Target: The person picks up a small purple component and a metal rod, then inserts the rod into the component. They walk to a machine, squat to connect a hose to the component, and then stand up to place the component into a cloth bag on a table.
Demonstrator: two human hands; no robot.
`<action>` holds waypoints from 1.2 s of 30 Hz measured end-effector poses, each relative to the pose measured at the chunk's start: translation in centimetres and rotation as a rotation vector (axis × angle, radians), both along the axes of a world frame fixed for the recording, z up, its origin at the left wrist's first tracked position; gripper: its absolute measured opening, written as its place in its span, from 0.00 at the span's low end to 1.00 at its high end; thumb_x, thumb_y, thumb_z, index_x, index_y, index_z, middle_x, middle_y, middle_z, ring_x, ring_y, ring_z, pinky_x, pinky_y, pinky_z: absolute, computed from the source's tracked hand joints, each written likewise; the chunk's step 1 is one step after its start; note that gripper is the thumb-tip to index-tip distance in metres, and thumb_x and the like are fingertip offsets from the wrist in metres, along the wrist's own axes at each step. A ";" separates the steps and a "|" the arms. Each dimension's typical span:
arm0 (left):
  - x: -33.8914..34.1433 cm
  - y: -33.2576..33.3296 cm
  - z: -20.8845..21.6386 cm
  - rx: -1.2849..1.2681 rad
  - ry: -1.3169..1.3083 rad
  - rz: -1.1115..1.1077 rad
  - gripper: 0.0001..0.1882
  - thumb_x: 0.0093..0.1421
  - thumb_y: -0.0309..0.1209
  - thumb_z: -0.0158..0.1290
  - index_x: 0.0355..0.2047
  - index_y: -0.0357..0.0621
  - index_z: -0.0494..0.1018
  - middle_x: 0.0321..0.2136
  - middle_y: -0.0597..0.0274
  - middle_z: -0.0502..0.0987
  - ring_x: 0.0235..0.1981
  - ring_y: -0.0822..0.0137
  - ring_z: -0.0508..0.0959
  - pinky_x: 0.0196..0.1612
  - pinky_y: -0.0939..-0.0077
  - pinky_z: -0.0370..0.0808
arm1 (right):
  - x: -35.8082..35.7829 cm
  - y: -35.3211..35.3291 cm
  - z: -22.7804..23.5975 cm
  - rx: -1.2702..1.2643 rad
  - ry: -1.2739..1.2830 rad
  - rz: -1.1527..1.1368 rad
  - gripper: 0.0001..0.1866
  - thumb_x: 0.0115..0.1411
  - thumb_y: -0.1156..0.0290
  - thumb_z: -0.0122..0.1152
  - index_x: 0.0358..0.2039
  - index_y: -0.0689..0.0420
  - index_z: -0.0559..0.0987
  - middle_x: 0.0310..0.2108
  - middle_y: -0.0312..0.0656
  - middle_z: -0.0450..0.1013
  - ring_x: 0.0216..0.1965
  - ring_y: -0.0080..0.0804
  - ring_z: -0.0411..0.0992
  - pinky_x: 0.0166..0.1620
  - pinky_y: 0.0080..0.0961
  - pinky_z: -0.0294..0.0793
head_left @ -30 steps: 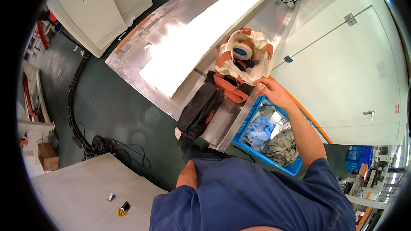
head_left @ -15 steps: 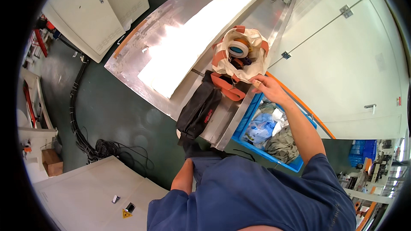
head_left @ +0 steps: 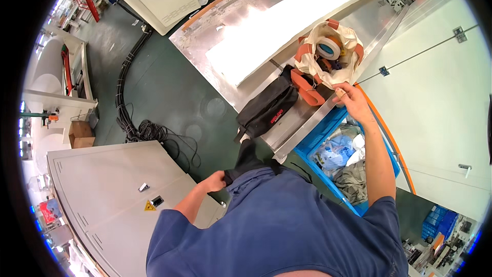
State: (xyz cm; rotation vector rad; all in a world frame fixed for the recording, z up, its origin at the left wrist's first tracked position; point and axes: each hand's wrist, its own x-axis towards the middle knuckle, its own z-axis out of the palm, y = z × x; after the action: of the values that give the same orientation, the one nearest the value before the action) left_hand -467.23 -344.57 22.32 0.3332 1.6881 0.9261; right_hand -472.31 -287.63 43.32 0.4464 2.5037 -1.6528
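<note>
My right hand (head_left: 351, 101) is at the near rim of a cream canvas tool bag (head_left: 353, 51) with orange trim, its fingers closed on the edge. A tan wrap covers one fingertip. Inside the bag lie a roll of tape (head_left: 328, 48) and dark tools I cannot make out. My left hand (head_left: 214, 180) is low at my left side, fingers curled against the dark cloth of my trousers; what they grip is hidden. Left of the canvas bag, a black zippered pouch (head_left: 269, 105) lies on the metal table (head_left: 205, 41), with an orange strap (head_left: 307, 90) between them.
Long white padding (head_left: 277, 25) covers part of the table. Below its right edge stands a blue crate (head_left: 323, 166) of rags and plastic. White cabinet doors (head_left: 425, 87) rise at right, a grey cabinet (head_left: 118, 184) at lower left. Black cables (head_left: 148, 131) lie coiled on the floor.
My left hand has come out leftward from beside my body and now shows. The view has shifted, so the table appears farther right. My right hand stays at the canvas bag's rim.
</note>
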 end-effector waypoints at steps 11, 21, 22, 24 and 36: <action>5.7 -10.8 -6.3 0.540 -0.572 1.813 0.23 0.57 0.16 0.47 0.54 0.39 0.65 0.43 0.49 0.74 0.40 0.55 0.77 0.45 0.62 0.79 | -1.3 -1.0 0.6 0.097 0.044 -0.027 0.16 0.68 0.63 0.55 0.50 0.60 0.76 0.36 0.38 0.76 0.36 0.25 0.77 0.39 0.23 0.75; -10.9 12.1 15.7 1.031 -0.321 1.125 0.31 0.58 0.20 0.56 0.61 0.41 0.60 0.52 0.43 0.72 0.52 0.47 0.76 0.57 0.52 0.75 | -1.3 -13.8 2.2 -0.195 0.125 0.244 0.13 0.67 0.73 0.54 0.51 0.60 0.76 0.41 0.37 0.77 0.41 0.21 0.76 0.46 0.20 0.74; -11.0 13.4 16.7 1.067 -0.357 1.058 0.32 0.57 0.19 0.55 0.62 0.41 0.59 0.53 0.43 0.72 0.53 0.47 0.76 0.58 0.52 0.75 | -1.4 -15.2 1.8 -0.261 0.137 0.266 0.14 0.67 0.73 0.54 0.51 0.62 0.75 0.44 0.38 0.76 0.40 0.22 0.76 0.46 0.21 0.76; -10.9 15.7 18.9 1.054 -0.417 1.014 0.35 0.57 0.18 0.54 0.64 0.42 0.57 0.52 0.44 0.72 0.53 0.49 0.76 0.57 0.54 0.76 | -1.6 -17.1 2.2 -0.411 0.107 0.253 0.15 0.68 0.70 0.54 0.52 0.62 0.75 0.46 0.38 0.76 0.38 0.23 0.77 0.40 0.21 0.77; -10.4 18.0 19.2 0.691 -0.496 0.514 0.41 0.59 0.16 0.48 0.71 0.49 0.47 0.54 0.48 0.72 0.53 0.54 0.77 0.58 0.58 0.73 | 0.2 -17.1 0.5 -0.698 -0.149 -0.009 0.17 0.68 0.63 0.49 0.40 0.62 0.81 0.27 0.37 0.76 0.22 0.20 0.72 0.25 0.16 0.66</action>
State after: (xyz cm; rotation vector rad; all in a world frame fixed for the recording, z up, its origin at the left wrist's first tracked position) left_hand -477.60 -326.62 41.48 0.0958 0.9618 1.8096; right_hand -472.08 -304.70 43.79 0.4646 1.6629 -2.2330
